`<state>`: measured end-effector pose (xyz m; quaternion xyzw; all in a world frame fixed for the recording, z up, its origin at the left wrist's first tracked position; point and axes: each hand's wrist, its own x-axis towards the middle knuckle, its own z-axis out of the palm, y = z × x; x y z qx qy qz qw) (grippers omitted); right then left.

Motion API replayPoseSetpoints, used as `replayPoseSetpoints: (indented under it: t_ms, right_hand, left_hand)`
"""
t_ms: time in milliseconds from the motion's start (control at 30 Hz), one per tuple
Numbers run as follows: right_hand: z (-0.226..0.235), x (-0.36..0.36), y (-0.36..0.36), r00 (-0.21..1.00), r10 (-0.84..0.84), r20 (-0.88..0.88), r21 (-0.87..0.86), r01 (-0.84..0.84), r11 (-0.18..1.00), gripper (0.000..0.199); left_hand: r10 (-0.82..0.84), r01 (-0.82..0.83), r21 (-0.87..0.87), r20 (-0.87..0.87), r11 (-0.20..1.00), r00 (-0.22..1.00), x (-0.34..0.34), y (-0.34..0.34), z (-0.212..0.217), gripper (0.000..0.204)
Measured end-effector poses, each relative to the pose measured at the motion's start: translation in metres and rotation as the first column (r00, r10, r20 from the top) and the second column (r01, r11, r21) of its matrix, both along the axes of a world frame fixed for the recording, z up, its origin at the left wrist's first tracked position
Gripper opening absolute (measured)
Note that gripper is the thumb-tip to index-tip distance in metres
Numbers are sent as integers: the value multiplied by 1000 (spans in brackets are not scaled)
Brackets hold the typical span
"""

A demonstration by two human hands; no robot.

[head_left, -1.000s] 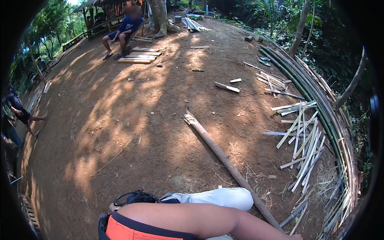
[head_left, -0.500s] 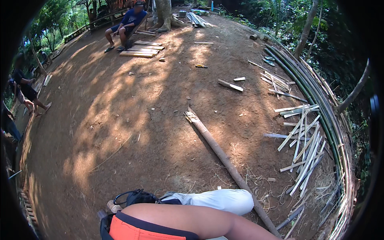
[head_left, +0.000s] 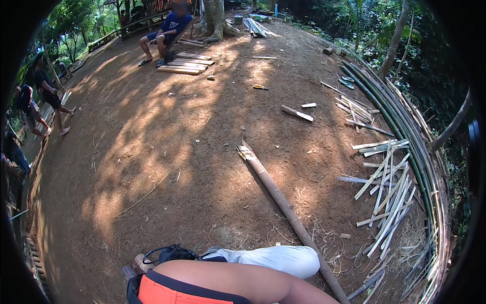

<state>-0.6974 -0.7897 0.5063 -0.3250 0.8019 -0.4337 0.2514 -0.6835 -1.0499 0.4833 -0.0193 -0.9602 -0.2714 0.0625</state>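
Step in hand: judged a pause beside the split-ended bamboo pole (head_left: 283, 202), which lies on the bare dirt ground (head_left: 152, 152), running from mid-frame to the lower right.
Hands: neither is in view; only a bare forearm (head_left: 238, 283) crosses the lower edge, so grip cannot be told.
Surroundings: split bamboo strips (head_left: 385, 192) lie right of the pole, long green bamboo stems (head_left: 405, 131) beyond them.
Next move: probably calls for bringing a hand onto the pole.
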Motion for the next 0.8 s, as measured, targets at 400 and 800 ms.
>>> replayPoseSetpoints:
  t_ms: [400,800]
  right_hand:
    - [13,20,-23,997,-46,63,0,47,999,92]
    - [13,22,-8,969,-197,152,31,194,980,91]
  left_hand:
    - [-18,18,-15,49,1000,999,-9,9,-1,35]
    - [-50,50,94,2,994,999,-10,18,2,29]
